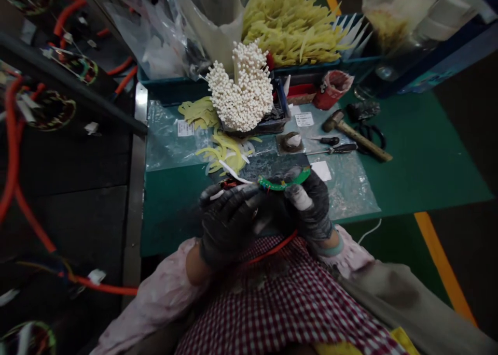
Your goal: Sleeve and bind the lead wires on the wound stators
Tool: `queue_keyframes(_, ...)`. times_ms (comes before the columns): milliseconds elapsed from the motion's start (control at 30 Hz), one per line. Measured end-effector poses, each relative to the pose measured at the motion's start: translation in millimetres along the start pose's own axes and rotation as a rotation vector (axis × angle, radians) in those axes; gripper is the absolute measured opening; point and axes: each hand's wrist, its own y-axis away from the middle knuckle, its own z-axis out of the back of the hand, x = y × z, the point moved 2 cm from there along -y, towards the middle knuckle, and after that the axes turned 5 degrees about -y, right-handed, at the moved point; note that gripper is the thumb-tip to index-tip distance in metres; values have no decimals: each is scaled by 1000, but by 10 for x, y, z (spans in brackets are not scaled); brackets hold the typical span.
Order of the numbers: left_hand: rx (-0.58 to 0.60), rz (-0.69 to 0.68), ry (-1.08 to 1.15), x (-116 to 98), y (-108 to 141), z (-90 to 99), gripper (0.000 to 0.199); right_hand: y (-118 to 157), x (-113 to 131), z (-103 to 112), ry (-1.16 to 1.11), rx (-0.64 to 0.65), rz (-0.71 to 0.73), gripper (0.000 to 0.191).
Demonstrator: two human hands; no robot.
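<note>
Close to my body is a dark, round wound motor stator, partly hidden by my hands. Its green curved rim (278,185) faces away from me, and reddish-brown windings show at its left. My left hand (229,220), in a dark glove, is bent over the left side. Beside its fingers a thin white sleeve (235,173) sticks out. My right hand (311,204), also gloved and with white wrapping on the thumb, grips the right end of the green rim. An orange cable (274,250) runs below, against my checked apron.
Behind the hands are a bundle of thin white sticks (247,93), loose yellow strips (227,150) and a bin of yellow pieces (291,26). A hammer (360,135), screwdriver (338,148) and red cup (332,90) lie right. Several stators with orange cables (11,137) stand left.
</note>
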Motion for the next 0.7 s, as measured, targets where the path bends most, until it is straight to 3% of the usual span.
queue_keyframes(33, 25, 34, 53, 63, -3, 65, 14, -30, -17, -42, -64, 45, -18, 48)
queue_keyframes(133, 41, 144, 246, 303, -70, 226, 28, -83, -7, -135, -241, 158, -67, 51)
queue_keyframes(233, 127, 118, 344, 494, -161, 234, 35, -83, 19, -171, -284, 229, -82, 48)
queue_keyframes(333, 184, 117, 420, 548, -231, 205, 54, -68, 34, -168, -246, 280, -29, 41)
queue_keyframes(467, 86, 202, 565, 362, -302, 374, 59, -63, 128, -202, -158, 385, 282, 16)
queue_keyframes(567, 178, 239, 519, 190, -314, 536, 45, -69, 215, -253, -6, 438, 564, 16)
queue_keyframes(633, 209, 257, 534, 211, -307, 590, 36, -85, 225, -276, 67, 482, 631, 20)
queue_keyframes(700, 210, 309, 573, 420, -304, 569, 31, -104, 187, -282, 51, 527, 614, 20)
